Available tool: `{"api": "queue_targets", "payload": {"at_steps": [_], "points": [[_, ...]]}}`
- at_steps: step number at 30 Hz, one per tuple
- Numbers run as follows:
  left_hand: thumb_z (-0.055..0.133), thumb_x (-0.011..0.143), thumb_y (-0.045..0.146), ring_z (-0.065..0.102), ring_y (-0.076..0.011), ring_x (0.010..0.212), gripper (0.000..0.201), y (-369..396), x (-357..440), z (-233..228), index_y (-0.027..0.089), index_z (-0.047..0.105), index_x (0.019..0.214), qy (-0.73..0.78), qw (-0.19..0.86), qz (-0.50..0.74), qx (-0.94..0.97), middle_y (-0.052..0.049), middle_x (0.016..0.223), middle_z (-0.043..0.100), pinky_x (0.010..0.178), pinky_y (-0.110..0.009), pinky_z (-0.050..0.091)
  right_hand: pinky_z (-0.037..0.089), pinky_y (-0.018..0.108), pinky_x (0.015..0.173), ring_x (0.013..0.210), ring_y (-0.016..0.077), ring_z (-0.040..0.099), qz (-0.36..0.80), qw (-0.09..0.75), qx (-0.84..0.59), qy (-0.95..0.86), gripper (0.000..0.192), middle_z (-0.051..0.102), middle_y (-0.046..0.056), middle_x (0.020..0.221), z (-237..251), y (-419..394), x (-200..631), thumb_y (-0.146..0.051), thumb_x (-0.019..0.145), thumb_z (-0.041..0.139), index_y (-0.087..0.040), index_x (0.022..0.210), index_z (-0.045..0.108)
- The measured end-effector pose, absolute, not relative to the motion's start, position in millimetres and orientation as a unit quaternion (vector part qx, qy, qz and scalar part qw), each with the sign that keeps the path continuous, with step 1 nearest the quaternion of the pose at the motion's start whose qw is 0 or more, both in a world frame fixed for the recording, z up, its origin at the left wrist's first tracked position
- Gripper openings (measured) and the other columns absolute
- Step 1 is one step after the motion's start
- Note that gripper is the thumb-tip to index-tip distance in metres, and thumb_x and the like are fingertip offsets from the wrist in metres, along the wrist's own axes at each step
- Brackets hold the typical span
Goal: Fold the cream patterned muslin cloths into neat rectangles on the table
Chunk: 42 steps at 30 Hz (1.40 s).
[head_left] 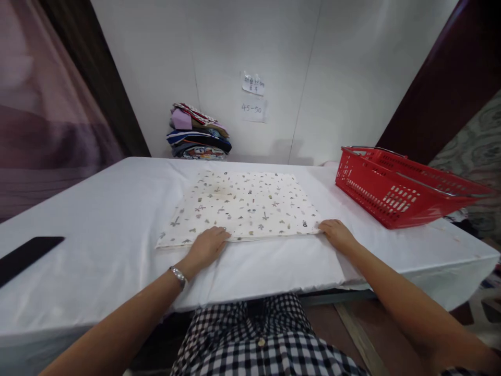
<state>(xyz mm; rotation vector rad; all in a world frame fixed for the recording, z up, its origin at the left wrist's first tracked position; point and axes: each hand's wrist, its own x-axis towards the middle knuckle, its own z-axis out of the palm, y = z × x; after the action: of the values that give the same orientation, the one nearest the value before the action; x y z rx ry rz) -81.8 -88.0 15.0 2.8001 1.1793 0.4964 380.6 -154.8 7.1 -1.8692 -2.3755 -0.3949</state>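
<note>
A folded white cloth (250, 201) with a small scattered print of plants and animals lies flat in front of me, its layered near edge facing my body. My left hand (210, 245), with a silver bracelet at the wrist, holds that near edge left of its middle, fingers close together. At the near right corner, my right hand (335, 232) has its fingertips closed on the cloth. Both thumbs are mostly hidden from this angle.
A white sheet covers the table (97, 224). The red plastic basket (391, 188) stands at the right, and a stack of folded fabrics (199, 133) is by the back wall. A flat black object (27, 256) lies at the left edge. Paper notes (253, 99) hang on the wall.
</note>
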Motion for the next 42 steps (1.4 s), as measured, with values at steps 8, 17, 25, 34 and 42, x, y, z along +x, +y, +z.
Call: {"api": "queue_targets", "payload": {"at_steps": [8,17,25,34,42], "points": [[0.043,0.084,0.012,0.054,-0.0223,0.095,0.027,-104,-80,16,0.018,0.061,0.104,0.41,-0.008,0.127,0.903,-0.008,0.106,0.061,0.081,-0.036,0.043,0.037,0.042,0.09,0.096,0.0245,0.058,-0.198,0.051,-0.571,-0.795,0.034,0.066,0.01,0.102,-8,-160,374,-0.009,0.078,0.04,-0.018,0.098,0.067],[0.046,0.085,0.013,0.054,-0.0197,0.095,0.024,-107,-78,10,0.018,0.061,0.103,0.417,-0.016,0.147,0.897,-0.007,0.102,0.062,0.079,-0.033,0.042,0.038,0.039,0.086,0.098,0.0238,0.056,-0.21,0.086,-0.465,-0.855,0.037,0.064,0.01,0.108,-13,-135,280,-0.009,0.083,0.038,-0.018,0.109,0.062],[0.046,0.082,0.011,0.053,-0.019,0.096,0.028,-109,-83,8,0.018,0.058,0.106,0.422,-0.02,0.143,0.895,-0.007,0.105,0.061,0.08,-0.033,0.041,0.039,0.036,0.079,0.095,0.0234,0.054,-0.166,0.125,-0.397,-0.894,0.038,0.062,0.009,0.107,-9,-110,164,-0.006,0.083,0.038,-0.021,0.112,0.059],[0.049,0.085,0.017,0.054,-0.0192,0.096,0.022,-107,-133,13,0.018,0.06,0.104,0.474,-0.01,0.18,0.862,-0.007,0.102,0.062,0.084,-0.034,0.042,0.042,0.034,0.076,0.086,0.0222,0.052,-0.133,0.157,-0.366,-0.908,0.037,0.062,0.01,0.1,-13,-104,117,-0.005,0.084,0.038,-0.018,0.112,0.057],[0.047,0.088,0.026,0.054,-0.0191,0.1,0.02,-107,-209,17,0.02,0.065,0.096,0.538,0.02,0.223,0.813,-0.006,0.105,0.062,0.089,-0.035,0.042,0.043,0.037,0.082,0.09,0.0233,0.054,-0.103,0.185,-0.366,-0.906,0.036,0.062,0.01,0.103,-16,-103,121,-0.007,0.085,0.038,-0.018,0.112,0.06]]}}
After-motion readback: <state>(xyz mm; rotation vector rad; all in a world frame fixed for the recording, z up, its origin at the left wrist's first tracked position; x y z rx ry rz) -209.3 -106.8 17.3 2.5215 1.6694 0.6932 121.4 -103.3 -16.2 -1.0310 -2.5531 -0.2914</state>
